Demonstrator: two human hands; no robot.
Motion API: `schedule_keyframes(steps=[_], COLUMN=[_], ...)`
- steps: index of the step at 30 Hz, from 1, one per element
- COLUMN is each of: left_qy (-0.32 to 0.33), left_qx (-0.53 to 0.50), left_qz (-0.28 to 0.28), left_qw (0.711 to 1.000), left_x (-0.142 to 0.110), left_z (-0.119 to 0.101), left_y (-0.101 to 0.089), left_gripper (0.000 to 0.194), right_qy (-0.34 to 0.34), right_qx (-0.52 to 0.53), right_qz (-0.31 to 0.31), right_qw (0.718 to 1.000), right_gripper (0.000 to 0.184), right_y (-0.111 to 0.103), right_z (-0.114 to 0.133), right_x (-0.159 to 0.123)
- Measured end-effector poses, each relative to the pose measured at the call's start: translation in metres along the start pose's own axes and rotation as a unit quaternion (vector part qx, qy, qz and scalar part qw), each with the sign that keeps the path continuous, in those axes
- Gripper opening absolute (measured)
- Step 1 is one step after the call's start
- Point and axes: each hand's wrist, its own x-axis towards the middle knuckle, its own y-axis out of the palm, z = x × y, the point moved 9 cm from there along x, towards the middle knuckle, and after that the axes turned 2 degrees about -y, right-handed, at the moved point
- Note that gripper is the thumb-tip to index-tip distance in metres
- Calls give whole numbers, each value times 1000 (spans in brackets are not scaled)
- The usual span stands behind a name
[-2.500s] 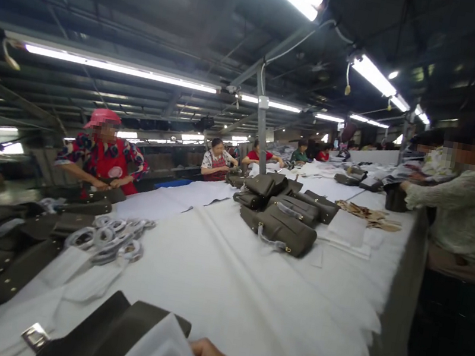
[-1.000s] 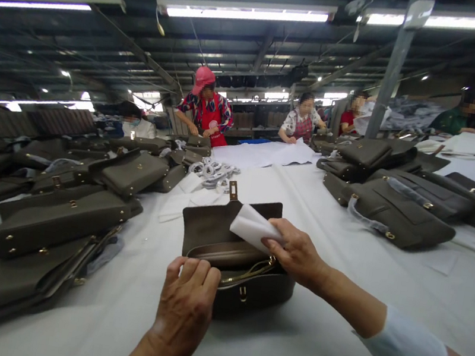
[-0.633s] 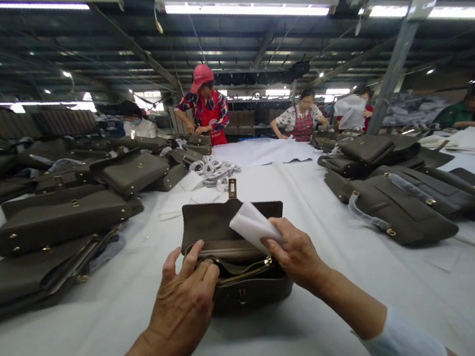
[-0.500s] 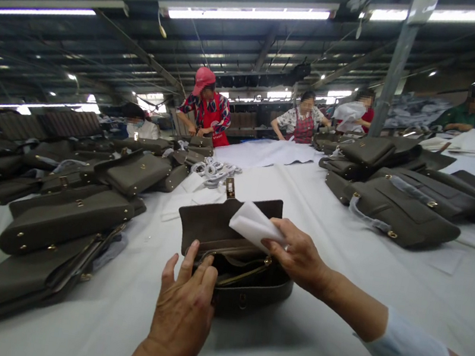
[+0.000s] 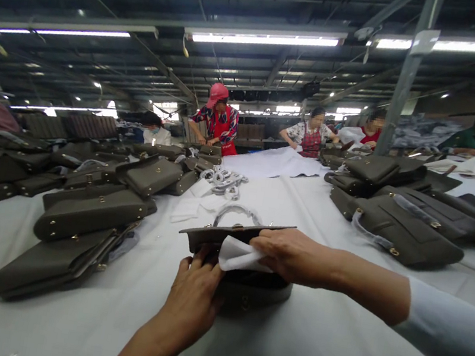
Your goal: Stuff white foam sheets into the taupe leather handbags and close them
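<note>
A dark olive handbag (image 5: 261,295) stands on the white-covered table, its flap (image 5: 210,235) raised and a plastic-wrapped handle (image 5: 239,209) upright behind it. My left hand (image 5: 196,295) grips the left side of the bag's mouth, with its fingertips hidden inside. Between the closed fingers of my right hand (image 5: 282,252) is a folded white foam sheet (image 5: 239,256), held at the opening just under the flap. The bag's interior is dark and mostly covered by the sheet and hands.
More olive handbags lie piled at the left (image 5: 94,212) and the right (image 5: 414,227). Wrapped handles (image 5: 223,180) and white sheets (image 5: 187,209) lie beyond my bag. A person in a red cap (image 5: 219,121) and other people work across the table (image 5: 327,349).
My right hand has brought the foam sheet down and left into the bag's mouth. The flap has tipped forward, revealing the handle behind. My left fingers have moved closer together at the opening.
</note>
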Motion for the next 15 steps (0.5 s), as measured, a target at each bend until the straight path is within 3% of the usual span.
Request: schedule_keyframes(steps=[5, 10, 15], left_qy=[15, 30, 29], left_qx=[-14, -15, -5], left_qz=[9, 20, 18], left_qw=[1000, 999, 999], left_x=[-2, -1, 2], left_z=[6, 7, 4], left_y=[-7, -10, -8], left_gripper=[39, 46, 33], right_qy=[-15, -24, -41], right_qx=[-34, -66, -97], right_qz=[-2, -5, -7], right_qw=[999, 998, 994], right_gripper=[9, 19, 54], right_y=[1, 8, -11], right_z=[-1, -2, 5], right_x=[2, 5, 19])
